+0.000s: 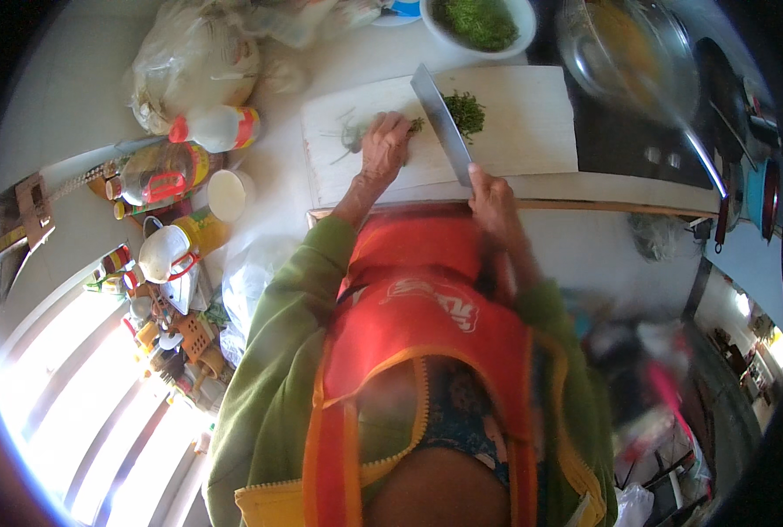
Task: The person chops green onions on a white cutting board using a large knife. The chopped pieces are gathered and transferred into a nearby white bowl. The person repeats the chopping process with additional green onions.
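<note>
A white cutting board (529,125) lies on the counter in front of me. My right hand (491,197) grips the handle end of a cleaver (442,125), whose broad steel blade slants across the middle of the board. Left of the blade, my left hand (386,146) presses a small bunch of green stems (417,125) onto the board, its fingers curled over them. Pale stem ends (350,135) stick out on that hand's far left side. Chopped greens (464,113) lie in a small heap just right of the blade.
Beyond the board stands a white bowl of chopped greens (475,23). A metal pan (628,59) sits on the black cooktop (608,141) at right, its handle reaching towards me. To the left are a white bottle (220,128), oil jugs (161,172) and a plastic bag (193,66).
</note>
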The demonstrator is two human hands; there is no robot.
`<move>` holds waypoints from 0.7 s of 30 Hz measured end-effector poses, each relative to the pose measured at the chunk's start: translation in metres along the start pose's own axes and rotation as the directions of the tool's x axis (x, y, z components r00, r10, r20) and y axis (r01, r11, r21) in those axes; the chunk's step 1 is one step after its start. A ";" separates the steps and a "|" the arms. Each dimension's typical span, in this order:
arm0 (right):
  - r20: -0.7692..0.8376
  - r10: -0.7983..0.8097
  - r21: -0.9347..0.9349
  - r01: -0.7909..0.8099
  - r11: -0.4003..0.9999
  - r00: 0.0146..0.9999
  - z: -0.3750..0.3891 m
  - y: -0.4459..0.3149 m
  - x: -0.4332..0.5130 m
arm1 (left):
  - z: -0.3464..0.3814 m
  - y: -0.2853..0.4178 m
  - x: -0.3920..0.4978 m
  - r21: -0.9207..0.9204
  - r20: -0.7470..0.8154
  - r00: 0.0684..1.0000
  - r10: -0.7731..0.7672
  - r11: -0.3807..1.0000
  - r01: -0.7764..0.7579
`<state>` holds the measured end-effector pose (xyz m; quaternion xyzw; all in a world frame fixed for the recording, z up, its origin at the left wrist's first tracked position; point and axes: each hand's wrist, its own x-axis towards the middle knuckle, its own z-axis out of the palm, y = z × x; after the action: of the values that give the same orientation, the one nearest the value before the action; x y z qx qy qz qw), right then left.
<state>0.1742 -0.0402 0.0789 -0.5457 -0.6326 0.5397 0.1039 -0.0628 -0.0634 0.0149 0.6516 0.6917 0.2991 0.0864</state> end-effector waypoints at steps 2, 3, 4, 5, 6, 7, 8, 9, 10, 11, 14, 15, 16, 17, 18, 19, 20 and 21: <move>0.009 0.099 0.000 -0.099 0.995 0.995 0.002 0.001 0.002 | 0.007 0.003 0.003 -0.032 -0.038 0.999 0.018 0.999 -0.019; 0.010 0.027 -0.027 -0.027 0.999 1.000 0.001 0.001 0.001 | 0.008 0.006 0.004 -0.044 -0.057 0.998 0.024 0.999 -0.026; 0.012 -0.045 -0.053 0.046 0.998 0.999 -0.001 -0.001 0.000 | 0.008 0.007 0.006 -0.067 -0.048 0.999 0.016 0.998 -0.019; 0.017 -0.117 -0.079 0.118 0.990 0.993 -0.002 -0.003 -0.001 | 0.009 0.009 0.010 -0.089 -0.040 0.999 0.009 0.996 -0.013; 0.007 -0.154 -0.099 0.154 0.983 0.988 -0.003 -0.005 -0.003 | 0.010 0.008 0.012 -0.109 -0.034 0.999 0.001 0.994 -0.005; -0.001 -0.192 -0.119 0.190 0.974 0.981 -0.004 -0.007 -0.007 | 0.012 0.005 0.013 -0.108 -0.015 1.000 0.002 0.994 -0.003; -0.009 -0.230 -0.140 0.226 0.964 0.973 -0.005 -0.010 -0.011 | 0.013 0.003 0.014 -0.107 0.004 1.000 0.003 0.994 -0.002; -0.012 -0.209 -0.113 0.207 0.972 0.978 -0.008 -0.014 -0.016 | 0.013 0.006 0.015 -0.110 0.027 1.000 0.003 0.994 0.000; -0.014 -0.189 -0.086 0.187 0.979 0.982 -0.012 -0.020 -0.021 | 0.012 0.008 0.016 -0.089 0.034 0.999 -0.003 0.996 0.006; -0.015 -0.169 -0.059 0.168 0.984 0.986 -0.014 -0.023 -0.025 | 0.011 0.010 0.016 -0.068 0.040 0.999 -0.009 0.998 0.012; 0.070 -0.149 -0.167 0.159 0.973 0.986 -0.020 -0.020 -0.031 | 0.010 0.015 0.021 -0.084 0.050 0.999 -0.004 0.996 0.008; 0.074 -0.136 -0.168 0.147 0.975 0.988 -0.020 -0.020 -0.031 | 0.010 0.013 0.020 -0.094 0.055 0.999 -0.001 0.996 0.007; 0.078 -0.124 -0.170 0.136 0.976 0.989 -0.019 -0.021 -0.030 | 0.010 0.010 0.020 -0.086 0.069 0.998 -0.002 0.996 0.008; 0.082 -0.112 -0.171 0.125 0.977 0.990 -0.018 -0.021 -0.030 | 0.011 0.008 0.020 -0.077 0.084 0.996 -0.002 0.997 0.009; 0.072 -0.115 -0.201 0.128 0.971 0.991 -0.014 -0.020 -0.026 | 0.013 0.006 0.017 -0.066 0.100 0.995 -0.004 0.998 0.010; 0.055 -0.117 -0.233 0.127 0.964 0.992 -0.007 -0.021 -0.018 | 0.013 0.006 0.015 -0.045 0.128 0.992 -0.020 0.999 0.026; 0.038 -0.119 -0.264 0.125 0.956 0.992 -0.001 -0.020 -0.013 | 0.013 0.006 0.013 -0.024 0.155 0.987 -0.037 0.999 0.041; -0.001 -0.127 -0.225 0.124 0.966 0.992 0.005 -0.020 -0.009 | 0.012 0.006 0.016 -0.001 0.172 0.984 -0.051 0.999 0.052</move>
<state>0.1620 -0.0468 0.0970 -0.5168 -0.7220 0.4529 0.0805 -0.0541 -0.0448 0.0129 0.6567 0.6974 0.2412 0.1553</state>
